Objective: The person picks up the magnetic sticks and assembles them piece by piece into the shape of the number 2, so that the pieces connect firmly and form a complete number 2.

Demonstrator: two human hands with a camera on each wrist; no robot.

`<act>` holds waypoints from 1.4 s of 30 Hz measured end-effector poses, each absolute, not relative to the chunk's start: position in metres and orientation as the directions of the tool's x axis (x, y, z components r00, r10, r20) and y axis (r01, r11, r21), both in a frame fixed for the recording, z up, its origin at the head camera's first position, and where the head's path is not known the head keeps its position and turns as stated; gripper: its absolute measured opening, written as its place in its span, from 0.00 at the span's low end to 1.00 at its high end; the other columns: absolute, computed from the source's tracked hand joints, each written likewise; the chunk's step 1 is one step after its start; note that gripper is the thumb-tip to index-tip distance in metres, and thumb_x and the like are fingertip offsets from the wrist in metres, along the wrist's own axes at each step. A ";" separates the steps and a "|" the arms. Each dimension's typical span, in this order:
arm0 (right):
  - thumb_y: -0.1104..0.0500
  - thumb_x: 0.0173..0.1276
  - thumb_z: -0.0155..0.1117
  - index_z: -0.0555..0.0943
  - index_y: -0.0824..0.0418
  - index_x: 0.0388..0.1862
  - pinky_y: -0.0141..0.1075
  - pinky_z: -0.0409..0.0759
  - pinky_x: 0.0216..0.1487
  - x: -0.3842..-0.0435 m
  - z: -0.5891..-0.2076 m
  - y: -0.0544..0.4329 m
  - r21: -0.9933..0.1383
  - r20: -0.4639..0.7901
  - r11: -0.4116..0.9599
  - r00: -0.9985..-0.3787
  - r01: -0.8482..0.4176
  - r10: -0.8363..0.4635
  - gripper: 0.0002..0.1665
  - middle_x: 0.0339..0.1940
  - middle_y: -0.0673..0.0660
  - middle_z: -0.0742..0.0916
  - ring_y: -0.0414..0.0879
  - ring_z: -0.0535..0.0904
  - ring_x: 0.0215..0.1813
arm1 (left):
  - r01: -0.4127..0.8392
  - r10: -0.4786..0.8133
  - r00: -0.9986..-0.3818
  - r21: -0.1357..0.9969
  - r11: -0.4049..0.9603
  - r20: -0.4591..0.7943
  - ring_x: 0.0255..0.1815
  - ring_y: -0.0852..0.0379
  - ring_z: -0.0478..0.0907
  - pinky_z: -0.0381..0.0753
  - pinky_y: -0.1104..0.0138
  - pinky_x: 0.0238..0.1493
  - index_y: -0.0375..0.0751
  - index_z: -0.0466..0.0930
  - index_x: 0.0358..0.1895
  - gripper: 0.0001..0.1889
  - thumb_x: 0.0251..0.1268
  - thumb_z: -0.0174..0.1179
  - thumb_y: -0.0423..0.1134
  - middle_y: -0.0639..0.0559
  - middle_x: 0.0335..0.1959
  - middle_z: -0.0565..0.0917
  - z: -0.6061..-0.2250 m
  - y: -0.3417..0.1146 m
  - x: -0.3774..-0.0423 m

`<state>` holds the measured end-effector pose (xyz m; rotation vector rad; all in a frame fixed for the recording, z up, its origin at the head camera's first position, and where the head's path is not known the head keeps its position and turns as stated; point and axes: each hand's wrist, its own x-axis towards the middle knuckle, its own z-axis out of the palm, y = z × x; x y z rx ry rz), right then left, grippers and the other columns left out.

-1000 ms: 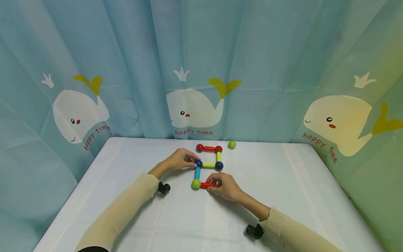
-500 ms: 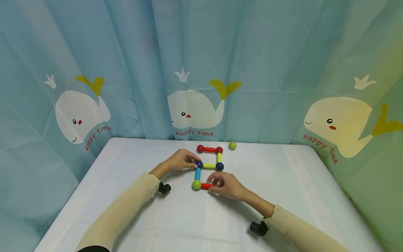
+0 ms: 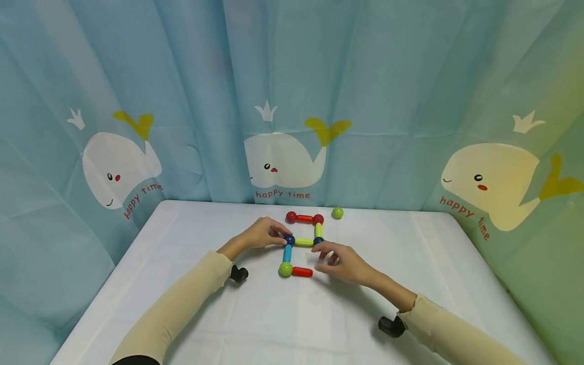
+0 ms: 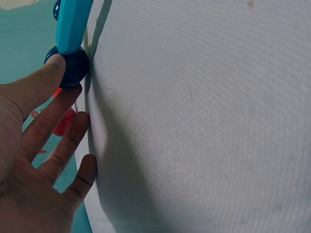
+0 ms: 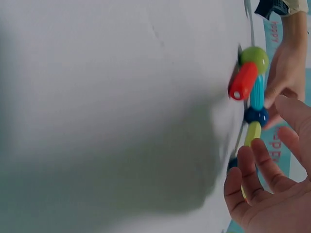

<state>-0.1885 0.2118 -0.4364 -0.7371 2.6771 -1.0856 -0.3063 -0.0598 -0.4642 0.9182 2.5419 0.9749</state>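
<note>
My left hand [image 3: 261,233] pinches a dark blue ball [image 4: 75,70] between thumb and fingertip, at a corner of a chain of toy rods and balls lying on the table. From that ball a light blue rod [image 3: 287,254] runs toward me to a green ball [image 3: 285,269]. A red rod [image 3: 302,272] sticks out rightward from the green ball, its right end free. Just right of that end is my right hand [image 3: 345,262], fingers parted, holding nothing. A yellow-green rod [image 3: 304,242] links the held ball to a second dark blue ball [image 3: 319,240], partly behind my right fingers.
Farther back, another yellow-green rod [image 3: 318,230] leads to a red ball [image 3: 318,219], then a red rod [image 3: 304,218] and another red ball [image 3: 291,217]. A loose green ball [image 3: 337,213] sits near the white table's [image 3: 255,314] back edge, before a whale-print curtain [image 3: 388,101].
My right hand has let go of the red rod and drawn back to the right. The left hand stays at the dark blue ball; the chain keeps its shape.
</note>
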 end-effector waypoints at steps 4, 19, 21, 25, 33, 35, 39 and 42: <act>0.52 0.61 0.67 0.76 0.53 0.55 0.31 0.77 0.35 -0.190 -0.433 0.224 -0.672 0.051 0.645 -0.891 -0.365 -0.450 0.23 0.42 0.56 0.84 0.45 0.78 0.35 | 0.463 0.638 -0.770 0.665 0.586 -0.026 0.40 0.63 0.77 0.76 0.67 0.47 0.62 0.83 0.49 0.15 0.57 0.66 0.48 0.64 0.45 0.84 -0.465 -0.059 -0.306; 0.48 0.60 0.68 0.76 0.47 0.53 0.36 0.77 0.36 -0.207 -0.416 0.254 -0.634 0.148 0.711 -0.950 -0.303 -0.273 0.22 0.41 0.54 0.85 0.46 0.80 0.37 | 0.451 0.633 -0.773 0.673 0.587 -0.035 0.39 0.63 0.77 0.77 0.68 0.46 0.63 0.83 0.48 0.15 0.57 0.66 0.47 0.64 0.45 0.84 -0.465 -0.060 -0.307; 0.47 0.60 0.68 0.76 0.47 0.53 0.36 0.78 0.37 -0.211 -0.415 0.256 -0.633 0.164 0.718 -0.956 -0.291 -0.243 0.22 0.41 0.54 0.85 0.47 0.80 0.38 | 0.456 0.638 -0.769 0.675 0.580 -0.029 0.39 0.63 0.78 0.77 0.68 0.45 0.63 0.83 0.48 0.15 0.57 0.66 0.47 0.64 0.45 0.84 -0.465 -0.060 -0.307; 0.46 0.61 0.66 0.75 0.50 0.55 0.40 0.80 0.39 -0.222 -0.414 0.261 -0.637 0.195 0.724 -0.964 -0.265 -0.181 0.24 0.43 0.58 0.85 0.50 0.81 0.39 | 0.471 0.648 -0.761 0.675 0.568 -0.014 0.38 0.64 0.78 0.77 0.68 0.45 0.61 0.84 0.48 0.15 0.56 0.66 0.47 0.64 0.44 0.85 -0.465 -0.060 -0.307; 0.44 0.63 0.64 0.75 0.51 0.57 0.43 0.80 0.40 -0.247 -0.419 0.263 -0.682 0.228 0.701 -0.971 -0.208 -0.067 0.25 0.47 0.60 0.84 0.54 0.82 0.41 | 0.476 0.652 -0.758 0.676 0.563 -0.009 0.38 0.64 0.78 0.77 0.68 0.45 0.61 0.84 0.48 0.15 0.56 0.66 0.48 0.65 0.44 0.85 -0.466 -0.061 -0.308; 0.43 0.63 0.64 0.75 0.52 0.57 0.43 0.80 0.40 -0.253 -0.421 0.262 -0.694 0.221 0.695 -0.975 -0.186 -0.040 0.26 0.48 0.60 0.84 0.55 0.82 0.42 | 0.475 0.651 -0.759 0.676 0.563 -0.010 0.38 0.64 0.78 0.77 0.69 0.45 0.62 0.83 0.48 0.15 0.56 0.66 0.48 0.65 0.44 0.85 -0.467 -0.061 -0.309; 0.43 0.63 0.63 0.75 0.52 0.58 0.46 0.79 0.43 -0.266 -0.425 0.260 -0.723 0.192 0.680 -0.981 -0.122 0.028 0.27 0.50 0.62 0.83 0.57 0.80 0.45 | 0.473 0.652 -0.758 0.676 0.565 -0.015 0.39 0.65 0.78 0.77 0.69 0.46 0.62 0.83 0.48 0.15 0.56 0.66 0.48 0.65 0.45 0.85 -0.468 -0.061 -0.309; 0.43 0.63 0.63 0.74 0.52 0.57 0.47 0.79 0.44 -0.276 -0.427 0.259 -0.742 0.174 0.666 -0.982 -0.080 0.076 0.26 0.51 0.62 0.82 0.58 0.79 0.48 | 0.474 0.654 -0.756 0.676 0.564 -0.016 0.39 0.65 0.79 0.78 0.69 0.46 0.61 0.83 0.49 0.15 0.56 0.66 0.48 0.65 0.45 0.85 -0.467 -0.061 -0.308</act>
